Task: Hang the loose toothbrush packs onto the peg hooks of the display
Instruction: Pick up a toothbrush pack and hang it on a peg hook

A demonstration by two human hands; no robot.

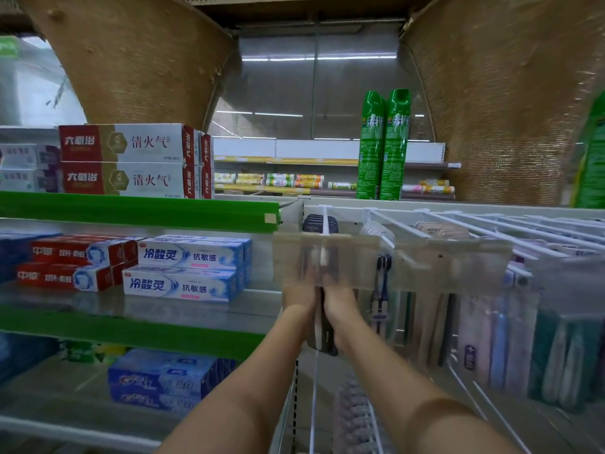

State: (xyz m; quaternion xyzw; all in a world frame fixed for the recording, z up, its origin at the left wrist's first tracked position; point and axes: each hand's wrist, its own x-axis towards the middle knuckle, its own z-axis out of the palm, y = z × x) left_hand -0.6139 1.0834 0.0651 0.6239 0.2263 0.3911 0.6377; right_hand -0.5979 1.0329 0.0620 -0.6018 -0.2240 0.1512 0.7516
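Step in hand: threading one pack onto a hook; person is holding a dark slim toothbrush pack [324, 335] upright between both hands, just under the leftmost white wire peg hook [325, 221] of the display; left hand [298, 301] is gripping its left side, right hand [341, 306] is gripping its right side, palms closing in on it from both flanks; fingertips are sitting behind the frosted clear plastic price strip [425, 265] and are blurring out, so which fingers are pinching the top cannot be told.

Pack's top end is also hiding behind that strip; whether the hang-hole is already over the hook tip cannot be told; judging it as not yet seated, since both hands are carrying the pack.

Same hook is already carrying a row of dark hung packs [319, 224] at the far end; hooks to the right are holding pale and blue packs; one blue-bristled toothbrush pack [381, 290] is hanging just right of the hands.

Left of the display: blue-and-white toothpaste boxes [186, 270] on a green-edged shelf [131, 211]; far behind, two green spray cans [383, 145].

Next move is probably calling for lining the hole up with the hook tip, then sliding the pack toward the far end; strip is blocking the sight line, so alignment is likely going by feel.
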